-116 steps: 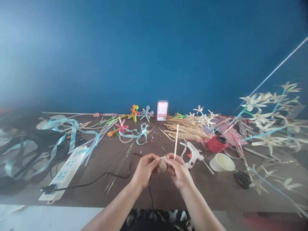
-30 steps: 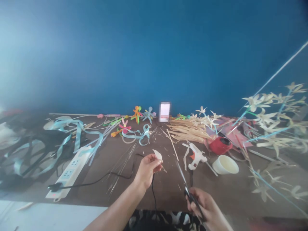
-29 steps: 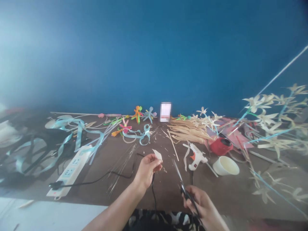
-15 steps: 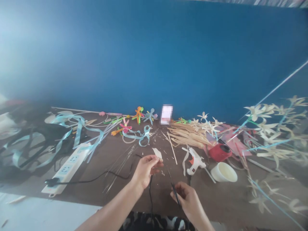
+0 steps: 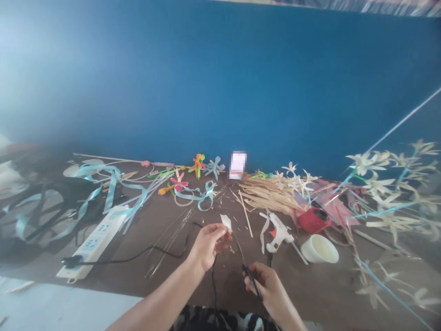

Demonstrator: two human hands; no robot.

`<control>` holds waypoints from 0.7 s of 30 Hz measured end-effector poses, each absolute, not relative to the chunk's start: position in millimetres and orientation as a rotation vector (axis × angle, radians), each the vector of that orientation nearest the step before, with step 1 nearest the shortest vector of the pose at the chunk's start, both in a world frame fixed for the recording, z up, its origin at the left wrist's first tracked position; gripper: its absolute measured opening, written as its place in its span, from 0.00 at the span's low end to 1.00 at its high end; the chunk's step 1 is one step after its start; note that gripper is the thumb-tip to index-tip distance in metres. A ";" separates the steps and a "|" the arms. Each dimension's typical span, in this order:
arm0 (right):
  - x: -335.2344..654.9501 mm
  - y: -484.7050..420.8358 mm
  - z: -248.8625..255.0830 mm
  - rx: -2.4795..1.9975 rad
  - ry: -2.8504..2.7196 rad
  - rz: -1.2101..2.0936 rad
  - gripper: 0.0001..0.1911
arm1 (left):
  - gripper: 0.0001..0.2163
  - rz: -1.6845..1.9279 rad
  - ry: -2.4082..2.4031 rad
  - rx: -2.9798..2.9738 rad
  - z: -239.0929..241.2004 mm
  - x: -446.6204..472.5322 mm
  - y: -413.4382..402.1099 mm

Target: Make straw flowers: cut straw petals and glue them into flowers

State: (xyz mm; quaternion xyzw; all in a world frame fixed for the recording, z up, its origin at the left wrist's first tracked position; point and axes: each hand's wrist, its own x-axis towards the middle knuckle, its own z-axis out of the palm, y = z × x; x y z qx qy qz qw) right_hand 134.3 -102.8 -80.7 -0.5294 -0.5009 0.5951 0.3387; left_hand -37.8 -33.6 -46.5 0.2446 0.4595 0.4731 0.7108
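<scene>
My left hand [image 5: 214,243] pinches a small pale piece of dried husk [image 5: 226,222] between thumb and fingertips, its upper end sticking out. My right hand [image 5: 263,280] is closed around black-handled scissors [image 5: 252,281]. Their thin blades point up and left, with the tips close to the lower edge of the husk piece. Whether the tips touch it is too blurred to tell. Small pale scraps lie on the dark table [image 5: 165,234] around my hands. Behind them lies a pile of straw-coloured husk strips [image 5: 265,195].
A white glue gun [image 5: 278,232] lies right of centre, beside a white cup [image 5: 319,249] and a red roll [image 5: 313,219]. Pale husk flowers [image 5: 382,202] stand at right. At left are a power strip [image 5: 96,241], its black cord [image 5: 138,259] and blue ribbon [image 5: 110,184].
My right hand has tilted the scissors, and their tips have moved up and left to the husk piece. My left hand has stayed nearly still.
</scene>
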 end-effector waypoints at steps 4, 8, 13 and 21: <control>131.4 -104.0 -71.6 -1.362 -1.219 1.588 0.12 | 0.07 1.053 1.021 0.530 -47.3 -36.3 -33.1; 130.0 -103.3 -67.1 -1.363 -1.204 1.600 0.12 | 0.08 1.041 1.020 0.570 -47.3 -35.0 -33.8; 130.4 -103.2 -67.5 -1.375 -1.196 1.578 0.11 | 0.07 1.063 1.041 0.641 -44.9 -33.1 -35.8; 131.3 -104.0 -76.0 -1.377 -1.206 1.559 0.11 | 0.08 1.080 1.106 0.698 -43.7 -30.4 -34.0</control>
